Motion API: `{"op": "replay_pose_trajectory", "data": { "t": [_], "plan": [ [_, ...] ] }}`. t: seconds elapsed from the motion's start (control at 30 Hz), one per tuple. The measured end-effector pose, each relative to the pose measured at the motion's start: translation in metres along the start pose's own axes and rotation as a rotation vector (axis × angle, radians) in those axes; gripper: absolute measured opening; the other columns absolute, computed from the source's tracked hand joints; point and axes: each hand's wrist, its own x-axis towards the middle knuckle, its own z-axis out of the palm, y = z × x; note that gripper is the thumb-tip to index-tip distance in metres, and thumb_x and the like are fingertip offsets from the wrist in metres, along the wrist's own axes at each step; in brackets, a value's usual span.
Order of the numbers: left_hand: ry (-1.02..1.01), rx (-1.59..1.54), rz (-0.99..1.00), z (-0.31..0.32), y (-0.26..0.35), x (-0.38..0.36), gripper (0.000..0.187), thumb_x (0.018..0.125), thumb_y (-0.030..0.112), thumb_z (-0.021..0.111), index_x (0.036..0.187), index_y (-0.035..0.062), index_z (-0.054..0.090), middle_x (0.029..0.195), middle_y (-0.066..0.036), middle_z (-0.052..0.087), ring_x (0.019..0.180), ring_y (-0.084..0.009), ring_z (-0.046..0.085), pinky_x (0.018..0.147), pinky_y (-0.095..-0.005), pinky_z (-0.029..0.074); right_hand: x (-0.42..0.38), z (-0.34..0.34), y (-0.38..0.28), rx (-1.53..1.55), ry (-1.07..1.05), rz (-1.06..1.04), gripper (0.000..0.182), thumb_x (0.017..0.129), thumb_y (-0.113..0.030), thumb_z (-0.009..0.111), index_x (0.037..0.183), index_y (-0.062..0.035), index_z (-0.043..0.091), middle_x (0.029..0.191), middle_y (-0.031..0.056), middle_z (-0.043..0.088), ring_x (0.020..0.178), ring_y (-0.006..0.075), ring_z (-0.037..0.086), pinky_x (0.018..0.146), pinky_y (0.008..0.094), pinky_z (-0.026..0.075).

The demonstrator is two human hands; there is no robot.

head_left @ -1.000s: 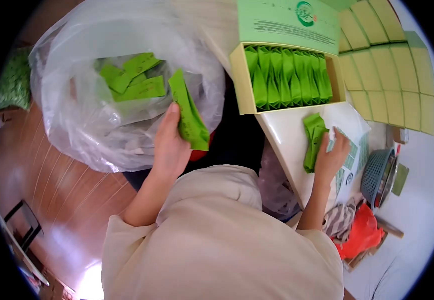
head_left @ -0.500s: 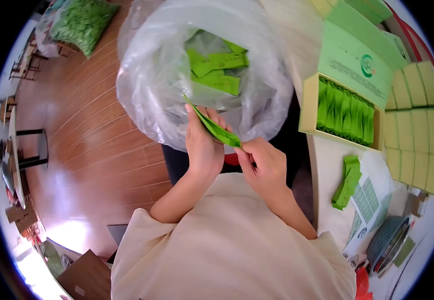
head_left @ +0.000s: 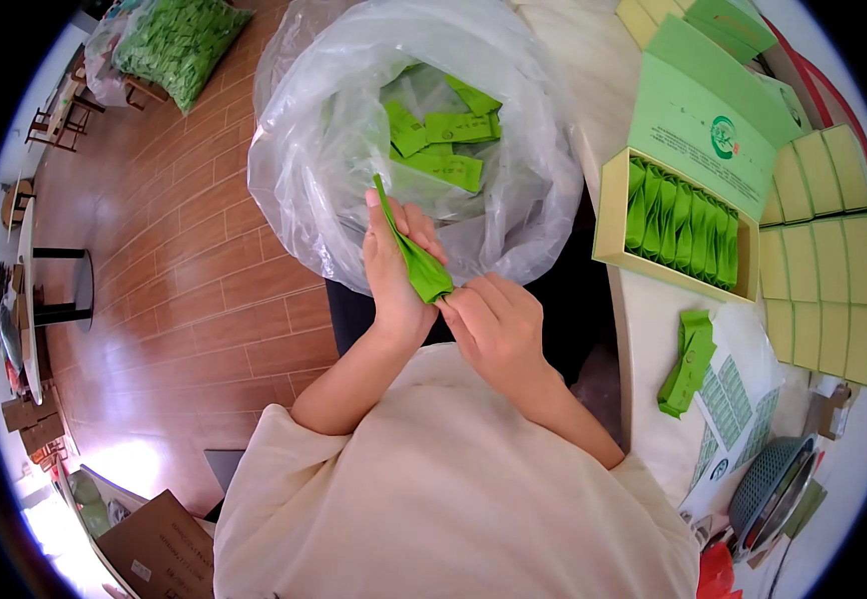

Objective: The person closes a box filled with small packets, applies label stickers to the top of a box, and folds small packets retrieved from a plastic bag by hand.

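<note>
A narrow green packet (head_left: 417, 262) lies slanted along the palm of my left hand (head_left: 393, 275), whose fingers and thumb curl around it. The fingertips of my right hand (head_left: 496, 321) pinch the packet's lower end. Just beyond both hands, a large clear plastic bag (head_left: 303, 200) gapes open, with several green packets (head_left: 453, 172) inside. To the right, an open yellow box (head_left: 675, 281) with a pale green lid (head_left: 703, 130) holds a row of upright green packets (head_left: 683, 225). One more packet (head_left: 688, 364) rests on the table in front of the box.
Stacked yellow boxes (head_left: 823, 270) stand at the table's right. A sheet of green-printed labels (head_left: 738, 399) lies near a blue-grey basket (head_left: 765, 489). A full bag of green packets (head_left: 182, 45) sits at the far left, above the tiled floor (head_left: 174, 290). A cardboard box (head_left: 159, 549) is at lower left.
The packet has turned steeper, and its lower end has shifted left and slightly down. My right hand has moved left with it, closer to my left palm. The view has shifted slightly.
</note>
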Motion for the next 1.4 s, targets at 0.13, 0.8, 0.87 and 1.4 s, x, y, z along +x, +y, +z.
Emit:
{"op": "replay_pose_trajectory", "data": {
  "t": [0.13, 0.8, 0.87, 1.4],
  "plan": [
    [0.044, 0.022, -0.064, -0.010, -0.003, 0.005, 0.045, 0.096, 0.048, 0.039, 0.069, 0.0132, 0.035, 0.059, 0.001, 0.036, 0.050, -0.0097, 0.039, 0.044, -0.0238, 0.035, 0.004, -0.008, 0.003, 0.119, -0.146, 0.080, 0.021, 0.074, -0.013, 0.070, 0.071, -0.0043, 0.051, 0.061, 0.0076, 0.049, 0.056, 0.0251, 0.051, 0.047, 0.0340, 0.040],
    [0.080, 0.305, 0.065, 0.001, -0.006, 0.007, 0.043, 0.097, 0.045, 0.039, 0.072, 0.0108, 0.041, 0.059, 0.002, 0.036, 0.049, -0.0075, 0.035, 0.045, -0.0228, 0.031, 0.006, -0.014, 0.012, 0.394, -0.044, 0.439, 0.014, 0.083, -0.013, 0.064, 0.081, -0.0042, 0.054, 0.065, 0.0106, 0.053, 0.050, 0.0273, 0.053, 0.046, 0.0334, 0.041],
    [0.077, 0.252, 0.059, 0.001, 0.000, 0.009, 0.044, 0.097, 0.046, 0.041, 0.069, 0.0122, 0.038, 0.056, 0.003, 0.031, 0.046, -0.0073, 0.029, 0.043, -0.0231, 0.028, 0.002, -0.008, 0.009, 0.354, 0.005, 0.366, 0.013, 0.081, -0.010, 0.066, 0.083, -0.0044, 0.055, 0.066, 0.0093, 0.053, 0.050, 0.0254, 0.052, 0.046, 0.0322, 0.041],
    [0.089, 0.147, 0.216, 0.005, -0.003, 0.000, 0.037, 0.096, 0.043, 0.044, 0.076, 0.0137, 0.034, 0.058, 0.003, 0.034, 0.047, -0.0067, 0.031, 0.040, -0.0207, 0.029, -0.004, 0.009, 0.008, 0.234, 0.215, 0.077, 0.017, 0.072, 0.003, 0.068, 0.080, -0.0017, 0.054, 0.058, 0.0062, 0.047, 0.046, 0.0211, 0.049, 0.042, 0.0301, 0.040]
  ]
}}
